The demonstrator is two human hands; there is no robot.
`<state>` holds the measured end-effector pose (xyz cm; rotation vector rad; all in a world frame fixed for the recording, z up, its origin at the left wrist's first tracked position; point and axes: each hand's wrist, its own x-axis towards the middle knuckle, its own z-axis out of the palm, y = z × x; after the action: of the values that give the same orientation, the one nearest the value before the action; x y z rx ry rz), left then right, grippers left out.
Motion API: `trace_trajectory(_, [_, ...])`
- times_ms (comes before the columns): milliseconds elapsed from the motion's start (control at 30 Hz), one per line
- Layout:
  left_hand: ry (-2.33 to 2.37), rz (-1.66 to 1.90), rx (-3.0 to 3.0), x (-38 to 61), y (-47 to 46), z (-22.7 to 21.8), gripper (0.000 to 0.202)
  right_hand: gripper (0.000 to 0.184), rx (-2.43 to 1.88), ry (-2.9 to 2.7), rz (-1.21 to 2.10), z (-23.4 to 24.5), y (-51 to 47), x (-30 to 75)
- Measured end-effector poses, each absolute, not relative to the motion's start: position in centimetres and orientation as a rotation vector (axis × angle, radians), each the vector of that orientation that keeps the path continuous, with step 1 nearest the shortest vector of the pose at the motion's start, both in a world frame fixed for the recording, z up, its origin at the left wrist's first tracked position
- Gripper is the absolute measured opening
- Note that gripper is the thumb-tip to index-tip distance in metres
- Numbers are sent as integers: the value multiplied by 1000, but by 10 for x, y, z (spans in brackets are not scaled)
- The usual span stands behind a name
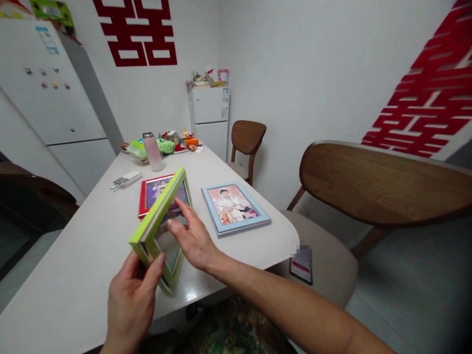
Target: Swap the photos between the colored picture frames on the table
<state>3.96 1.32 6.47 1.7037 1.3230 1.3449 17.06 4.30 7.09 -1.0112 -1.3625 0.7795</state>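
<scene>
My left hand (132, 295) grips the lower left corner of a lime-green picture frame (158, 209), thumb on its front and fingers behind. The frame is tilted on edge above the table. My right hand (193, 238) reaches to its front side, index finger and thumb apart, their tips at the pane inside the frame; the other fingers are partly hidden. Behind the green frame lies a red picture frame (142, 197) with a purple-toned photo, partly covered. To the right, a light blue picture frame (243, 228) with a portrait photo lies flat.
On the white table (73, 255) stand a pink bottle (153, 153) and a small white device (127, 180). Green packages (165, 146) and an orange box (191, 142) sit at the far end. A wooden chair (387, 187) is at the right, with a phone (301, 265) on its seat.
</scene>
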Motion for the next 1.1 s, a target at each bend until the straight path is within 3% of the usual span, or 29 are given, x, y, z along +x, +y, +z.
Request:
trace_trajectory(167, [1079, 1221, 2488, 32, -4, 47, 48, 41, -730, -977, 1257, 67, 25, 186])
trace_trajectory(333, [968, 1039, 2935, 34, -3, 25, 55, 34, -926, -877, 1301, 40, 35, 200])
trace_trajectory(433, [1008, 912, 3025, 37, -2, 16, 51, 35, -1167, -1044, 1185, 25, 42, 208])
trace_trajectory(567, [1028, 763, 3046, 39, 0, 6, 41, 43, -1454, -1450, 795, 15, 44, 218])
trace_trajectory(733, [1051, 700, 3022, 40, 4, -2, 37, 35, -1734, -1843, 316, 14, 41, 218])
trace_trajectory(900, [1075, 719, 2974, 40, 6, -6, 34, 22, -1798, -1944, 246, 16, 42, 214])
trace_trajectory(1100, [1091, 699, 2956, 44, 7, -9, 34, 20, -1837, -2036, 218, 19, 48, 212])
